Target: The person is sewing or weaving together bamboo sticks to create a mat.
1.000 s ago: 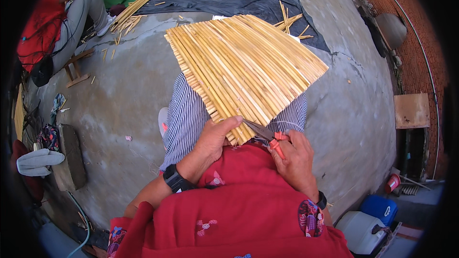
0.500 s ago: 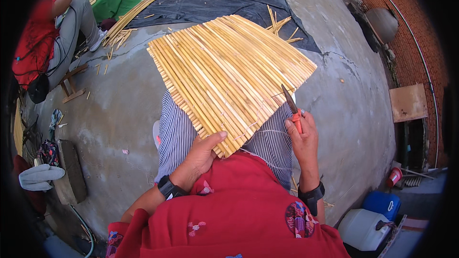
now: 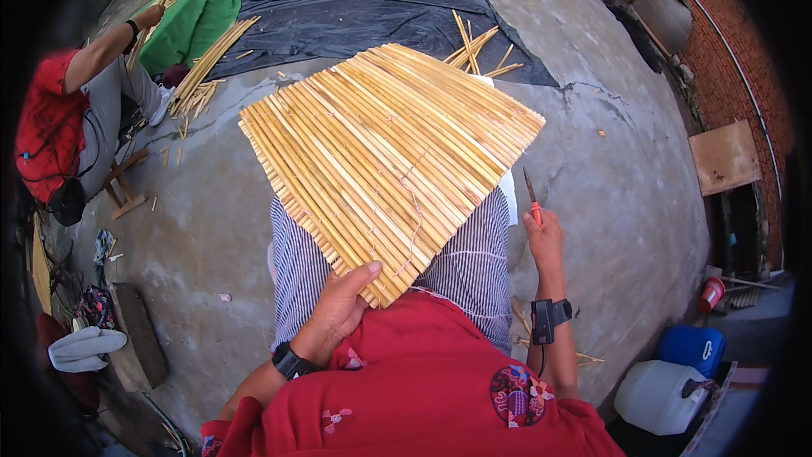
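Note:
A fan-shaped mat of yellow reed stalks (image 3: 397, 152), laid side by side, spreads across my lap in front of me. My left hand (image 3: 342, 300) grips its near corner, thumb on top and fingers underneath. Pinkish thread (image 3: 416, 218) runs loosely over the stalks, and a strand crosses my striped trousers. To the right of the mat, my right hand (image 3: 545, 237) is closed round a red-handled tool with a dark, pointed end (image 3: 533, 195). Its point faces away from me, apart from the mat; I cannot tell whether it is scissors or pliers.
A person in red (image 3: 55, 118) sits at the far left, holding stalks beside a green cloth (image 3: 199, 21). Loose stalks (image 3: 474, 46) lie by a dark sheet (image 3: 338, 0). A concrete block (image 3: 137, 338) stands left; white and blue jugs (image 3: 660, 396) stand lower right.
The tool has moved off the mat's right edge, down and to the right, with my right hand. The mat sits slightly lower and further left in view; my left hand keeps its corner.

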The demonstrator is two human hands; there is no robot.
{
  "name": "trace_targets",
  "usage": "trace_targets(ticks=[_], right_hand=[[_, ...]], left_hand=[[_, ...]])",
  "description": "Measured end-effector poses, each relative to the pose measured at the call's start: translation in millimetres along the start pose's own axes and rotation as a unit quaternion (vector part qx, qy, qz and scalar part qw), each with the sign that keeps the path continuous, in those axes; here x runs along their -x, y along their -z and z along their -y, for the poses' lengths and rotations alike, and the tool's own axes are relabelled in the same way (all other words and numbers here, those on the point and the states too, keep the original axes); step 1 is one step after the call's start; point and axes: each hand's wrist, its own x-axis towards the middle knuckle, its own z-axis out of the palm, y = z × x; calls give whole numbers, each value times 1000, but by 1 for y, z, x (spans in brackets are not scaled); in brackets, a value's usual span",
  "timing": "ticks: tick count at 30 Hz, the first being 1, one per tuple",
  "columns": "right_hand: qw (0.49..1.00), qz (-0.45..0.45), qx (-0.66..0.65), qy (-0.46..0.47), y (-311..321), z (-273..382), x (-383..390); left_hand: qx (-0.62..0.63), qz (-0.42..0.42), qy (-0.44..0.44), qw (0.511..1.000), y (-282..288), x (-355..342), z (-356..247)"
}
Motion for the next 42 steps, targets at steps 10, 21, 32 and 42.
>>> trace_targets(ticks=[10,21,32,42], right_hand=[[980,-22,-79,181,-84,-38,-40],[944,186,-229,149,48,167,54],[885,166,63,431,20,215,90],[747,157,173,623,15,224,68]], left_hand=[[-10,0,18,1000,-5,1,-1],[-26,23,28,999,0,-3,2],[0,55,-8,998,-1,-1,3],[3,53,1,999,2,0,3]])
